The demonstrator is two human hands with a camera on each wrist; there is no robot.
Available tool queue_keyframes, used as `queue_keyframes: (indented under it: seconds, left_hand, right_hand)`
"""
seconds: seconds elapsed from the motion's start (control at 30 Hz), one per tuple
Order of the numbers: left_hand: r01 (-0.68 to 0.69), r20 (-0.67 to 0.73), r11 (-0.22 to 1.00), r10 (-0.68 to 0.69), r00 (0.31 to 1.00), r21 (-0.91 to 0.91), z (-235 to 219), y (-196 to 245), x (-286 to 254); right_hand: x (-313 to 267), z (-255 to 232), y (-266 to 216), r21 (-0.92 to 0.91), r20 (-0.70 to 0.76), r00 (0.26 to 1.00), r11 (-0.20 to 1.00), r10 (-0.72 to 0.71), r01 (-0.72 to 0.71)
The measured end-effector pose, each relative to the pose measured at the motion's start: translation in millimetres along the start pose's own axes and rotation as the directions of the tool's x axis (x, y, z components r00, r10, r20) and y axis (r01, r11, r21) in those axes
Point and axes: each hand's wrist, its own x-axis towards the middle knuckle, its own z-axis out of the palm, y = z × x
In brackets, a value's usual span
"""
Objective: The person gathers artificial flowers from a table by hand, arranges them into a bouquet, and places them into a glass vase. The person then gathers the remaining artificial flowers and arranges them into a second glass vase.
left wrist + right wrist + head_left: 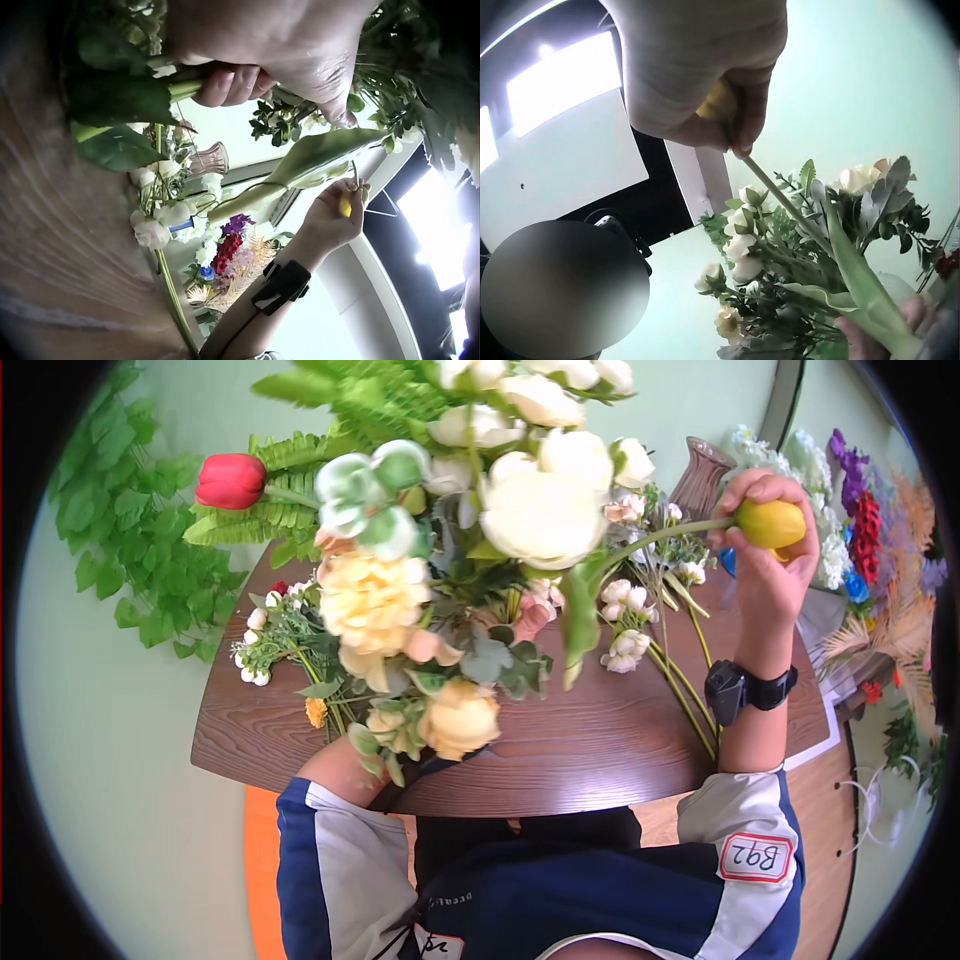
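- Right grip [765, 530] pinches yellow tulip bud [772, 523], fingers curled round it, raised above far right of brown wood-grain bench [600, 740].
- Tulip's green stem [660, 536] slants down-left from that grip into big mixed artificial bouquet of cream, yellow and white blooms [460, 560].
- Left grip [262, 52] curled tight round bunched bouquet stems [180, 88], low at near bench edge; hidden behind blooms in head view.
- Red tulip [230, 481] sticks out bouquet's left.
- Brown ribbed vase [700, 478] stands just left of right grip.
- Loose white-flower stems [640, 645] lie on bench.

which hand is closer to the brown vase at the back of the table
Right. The right hand holds a yellow tulip just beside the vase; the left hand grips the bouquet stems farther off.
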Motion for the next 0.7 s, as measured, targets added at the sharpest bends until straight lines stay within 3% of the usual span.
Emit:
queue_keyframes:
  seconds: [0.03, 0.1, 0.17, 0.23, 0.3, 0.43, 0.53, 0.63, 0.7]
  left_hand:
    - [0.006, -0.003, 1.0, -0.006, 1.0, -0.002, 26.9, -16.6, 1.2]
    - [0.018, -0.011, 1.0, -0.018, 1.0, -0.009, 7.0, -12.3, -0.1]
    - [0.03, -0.017, 0.999, -0.031, 0.999, -0.015, 2.7, -19.0, -18.1]
    - [0.038, -0.02, 0.999, -0.038, 0.999, -0.019, 1.0, -21.6, -12.6]
    - [0.048, -0.025, 0.999, -0.049, 0.998, -0.023, 0.5, -25.1, -3.1]
    - [0.07, -0.041, 0.997, -0.072, 0.997, -0.036, -0.7, -35.4, -2.0]
    - [0.084, -0.052, 0.995, -0.086, 0.995, -0.045, -10.9, -39.6, -4.7]
    - [0.106, -0.057, 0.993, -0.109, 0.992, -0.053, -24.8, -42.8, -7.3]
    - [0.116, -0.058, 0.992, -0.119, 0.991, -0.054, -41.7, -38.9, -10.4]
  right_hand:
    - [-1.0, 3.6, -0.5, 0.007, 0.04, 0.999, 1.0, 0.004, -0.004]
    - [-1.5, 11.6, 2.0, -0.004, 0.052, 0.999, 1.0, -0.003, 0.003]
    - [-1.7, 17.3, 4.3, -0.08, 0.043, 0.991, 0.988, -0.126, 0.129]
    - [-2.0, 19.6, 5.4, -0.132, 0.038, 0.987, 0.978, -0.156, 0.16]
    - [-2.9, 21.6, 6.9, -0.319, 0.038, 0.948, 0.895, -0.317, 0.312]
    - [-7.7, 30.7, 4.4, -0.316, -0.019, 0.949, 0.903, -0.313, 0.292]
    - [-7.3, 32.5, 0.4, -0.336, 0.135, 0.943, 0.881, -0.303, 0.332]
    - [-6.4, 35.9, 2.1, -0.347, 0.145, 0.939, 0.872, -0.313, 0.344]
    - [-9.3, 37.6, 3.5, -0.338, 0.091, 0.962, 0.901, -0.258, 0.273]
